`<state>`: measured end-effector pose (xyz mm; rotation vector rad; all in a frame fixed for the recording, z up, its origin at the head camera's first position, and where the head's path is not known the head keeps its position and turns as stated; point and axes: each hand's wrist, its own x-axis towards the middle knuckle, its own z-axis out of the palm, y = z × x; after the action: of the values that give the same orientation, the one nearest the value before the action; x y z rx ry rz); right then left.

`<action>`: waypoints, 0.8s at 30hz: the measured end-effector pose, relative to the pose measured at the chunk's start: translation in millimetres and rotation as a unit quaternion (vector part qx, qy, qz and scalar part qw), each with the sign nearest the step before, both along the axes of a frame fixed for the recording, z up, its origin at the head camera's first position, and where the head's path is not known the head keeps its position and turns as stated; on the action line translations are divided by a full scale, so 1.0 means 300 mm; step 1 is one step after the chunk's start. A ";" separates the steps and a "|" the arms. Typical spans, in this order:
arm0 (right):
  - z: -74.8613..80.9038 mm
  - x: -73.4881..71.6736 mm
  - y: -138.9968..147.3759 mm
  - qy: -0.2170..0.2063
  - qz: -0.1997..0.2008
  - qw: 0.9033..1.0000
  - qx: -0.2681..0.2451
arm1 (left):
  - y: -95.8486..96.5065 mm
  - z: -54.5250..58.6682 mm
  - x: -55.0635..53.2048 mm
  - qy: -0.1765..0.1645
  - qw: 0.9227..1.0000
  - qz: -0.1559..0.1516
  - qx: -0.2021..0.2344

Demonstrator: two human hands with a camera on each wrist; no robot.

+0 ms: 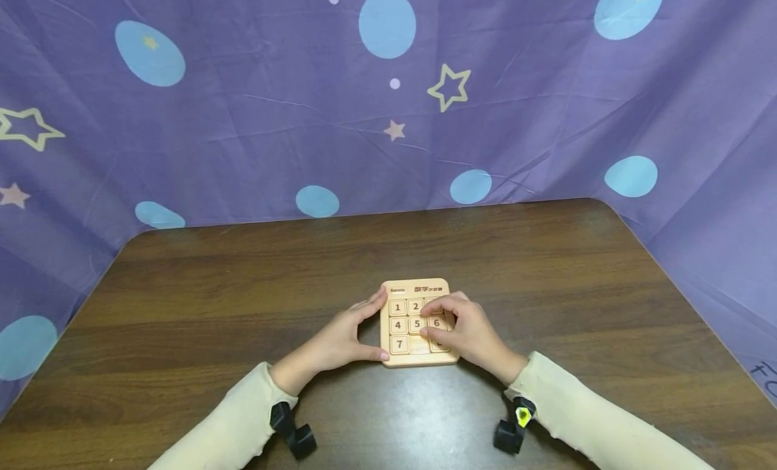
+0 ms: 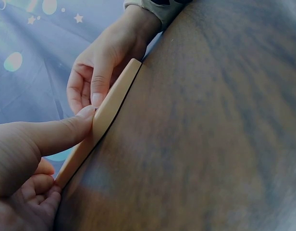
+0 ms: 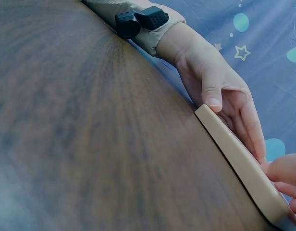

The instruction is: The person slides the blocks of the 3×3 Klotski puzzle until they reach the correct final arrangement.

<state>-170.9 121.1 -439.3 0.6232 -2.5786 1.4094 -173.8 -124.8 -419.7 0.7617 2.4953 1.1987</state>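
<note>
A light wooden number slide puzzle [image 1: 419,359] lies on the table, with square numbered tiles in rows. Tiles 1, 2, 4, 5, 6 and 7 can be read; the top right tile and bottom right tile are partly covered. A gap shows in the bottom row beside tile 7 [image 1: 398,344]. My left hand [image 1: 336,335] holds the puzzle's left side, thumb at the lower corner and fingers at the upper one. Over the tiles is my right hand [image 1: 470,328], thumb and index finger apart, their tips at the right side of tile 5 [image 1: 416,324].
The brown wooden table [image 1: 243,288] extends around the puzzle on all sides. Behind it hangs a purple cloth [image 1: 273,72] with blue dots and stars. Small black devices [image 1: 508,436] sit on both sleeved wrists.
</note>
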 end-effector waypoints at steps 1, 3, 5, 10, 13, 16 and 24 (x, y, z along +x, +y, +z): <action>0.000 0.000 0.000 0.000 0.000 1.000 0.000 | 0.000 0.000 0.000 0.000 1.000 0.000 0.000; 0.000 0.000 0.000 0.000 -0.001 1.000 -0.001 | 0.000 0.000 0.000 0.000 1.000 0.000 -0.001; -0.001 0.000 0.000 0.001 -0.001 1.000 -0.002 | -0.001 -0.001 -0.001 0.000 1.000 0.000 -0.002; -0.007 0.003 0.004 0.000 0.006 1.000 -0.013 | -0.003 -0.008 -0.001 0.000 1.000 0.000 -0.001; -0.008 0.009 0.014 -0.008 0.015 1.000 -0.024 | -0.003 -0.010 0.000 0.002 1.000 -0.004 -0.003; -0.002 0.015 0.030 -0.020 0.025 0.999 -0.032 | 0.000 -0.009 -0.001 0.002 1.000 -0.005 -0.001; 0.006 0.036 0.082 -0.036 0.039 0.998 -0.020 | 0.000 0.002 0.002 0.005 1.000 -0.001 -0.002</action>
<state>-159.9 145.8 -437.5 0.6854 -2.6002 1.5318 -173.3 -124.9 -419.2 0.7704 2.5039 1.1912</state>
